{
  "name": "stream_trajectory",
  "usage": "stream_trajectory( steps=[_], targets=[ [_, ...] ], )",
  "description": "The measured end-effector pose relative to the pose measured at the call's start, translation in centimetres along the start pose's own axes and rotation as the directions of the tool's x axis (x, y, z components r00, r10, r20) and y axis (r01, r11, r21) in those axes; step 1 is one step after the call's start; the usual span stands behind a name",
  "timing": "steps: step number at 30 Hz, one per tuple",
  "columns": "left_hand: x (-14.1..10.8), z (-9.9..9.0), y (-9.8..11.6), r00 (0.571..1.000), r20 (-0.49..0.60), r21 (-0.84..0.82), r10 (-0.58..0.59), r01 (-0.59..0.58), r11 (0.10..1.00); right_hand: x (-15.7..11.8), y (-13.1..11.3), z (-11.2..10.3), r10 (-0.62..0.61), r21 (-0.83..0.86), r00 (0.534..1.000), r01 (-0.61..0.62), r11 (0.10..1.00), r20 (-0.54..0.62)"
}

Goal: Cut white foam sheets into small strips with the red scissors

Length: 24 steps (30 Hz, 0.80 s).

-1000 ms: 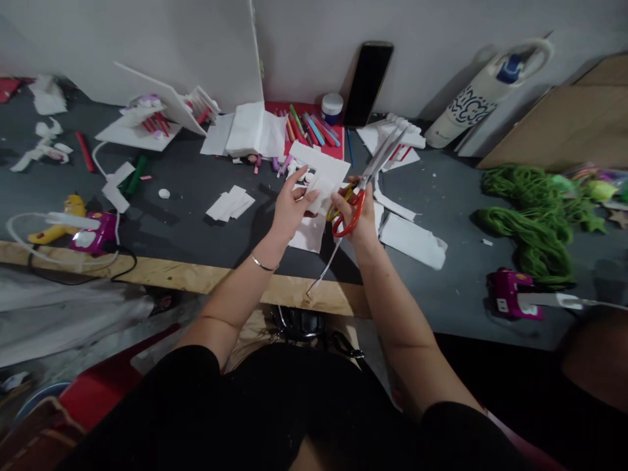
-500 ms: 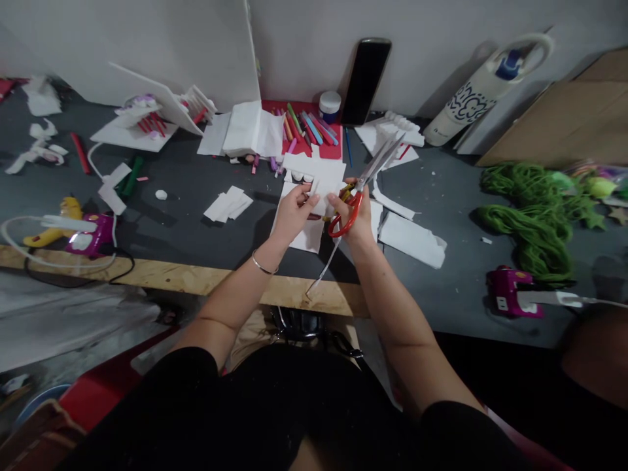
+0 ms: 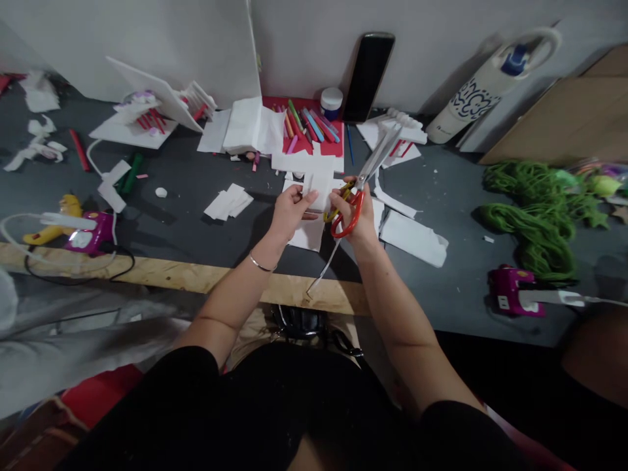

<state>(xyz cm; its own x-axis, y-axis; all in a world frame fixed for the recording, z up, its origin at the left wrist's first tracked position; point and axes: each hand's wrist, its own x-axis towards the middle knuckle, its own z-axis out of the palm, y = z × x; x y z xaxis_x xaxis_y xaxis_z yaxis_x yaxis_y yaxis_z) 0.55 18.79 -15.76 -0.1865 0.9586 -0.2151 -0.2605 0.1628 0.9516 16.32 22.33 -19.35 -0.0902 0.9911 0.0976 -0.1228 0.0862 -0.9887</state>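
Observation:
My left hand [image 3: 290,212] pinches a small white paper piece [image 3: 320,186] between thumb and fingers. At its other edge, my right hand [image 3: 358,216] touches the same piece with the fingertips. Red-handled scissors [image 3: 350,219] hang in my right hand too, their long metal blades pointing away to the upper right. A yellow loop shows by the right fingers. Below the hands lies a white sheet [image 3: 309,237], partly covered. Just beyond them is a wide white paper strip [image 3: 307,161].
Markers [image 3: 314,124] lie on a red sheet behind the hands, beside a small jar [image 3: 331,103]. A phone [image 3: 369,77] leans on the wall near a bottle [image 3: 471,98]. Green yarn [image 3: 530,222] and a purple device [image 3: 513,292] are right; paper scraps [image 3: 228,203] lie left.
The paper between my hands now appears narrower and upright, and a wide strip shows beyond it. Both hands stay nearly in place. Pale cloth at the lower left has shifted.

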Motion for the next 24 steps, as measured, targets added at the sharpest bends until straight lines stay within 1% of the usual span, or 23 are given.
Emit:
stream_trajectory(
  steps=[3,7,12,14,18,20,24],
  targets=[
    [-0.2,0.4,-0.3,1.0,0.002,-0.026,0.002,-0.002,1.0,0.0,0.6,0.2,-0.034,-0.01,0.999,0.034,0.999,0.002],
    [-0.5,1.0,-1.0,0.999,-0.046,-0.039,0.012,-0.013,0.999,-0.2,1.3,0.7,-0.042,-0.017,0.999,0.042,0.999,-0.007],
    [-0.5,1.2,-1.4,0.994,-0.1,-0.039,0.033,-0.037,0.999,-0.7,0.9,0.8,-0.027,-0.003,0.999,0.027,1.0,0.022],
    [-0.6,1.1,-1.2,0.997,-0.078,-0.046,0.021,-0.025,0.999,-0.8,0.6,0.7,-0.017,0.015,1.0,0.017,1.0,0.01],
    [-0.7,0.7,-0.5,0.998,0.044,-0.066,-0.05,0.053,0.996,-0.7,0.1,0.4,0.03,0.037,1.0,-0.029,0.999,-0.006],
    [-0.7,0.5,-0.2,0.993,0.086,-0.064,-0.084,0.09,0.994,-0.6,0.0,0.2,0.044,0.029,0.999,-0.044,0.999,0.0],
    [-0.7,0.3,0.1,0.991,0.093,-0.085,-0.096,0.104,0.991,-0.5,0.0,-0.3,0.017,-0.006,1.0,-0.017,1.0,0.011]
  ],
)
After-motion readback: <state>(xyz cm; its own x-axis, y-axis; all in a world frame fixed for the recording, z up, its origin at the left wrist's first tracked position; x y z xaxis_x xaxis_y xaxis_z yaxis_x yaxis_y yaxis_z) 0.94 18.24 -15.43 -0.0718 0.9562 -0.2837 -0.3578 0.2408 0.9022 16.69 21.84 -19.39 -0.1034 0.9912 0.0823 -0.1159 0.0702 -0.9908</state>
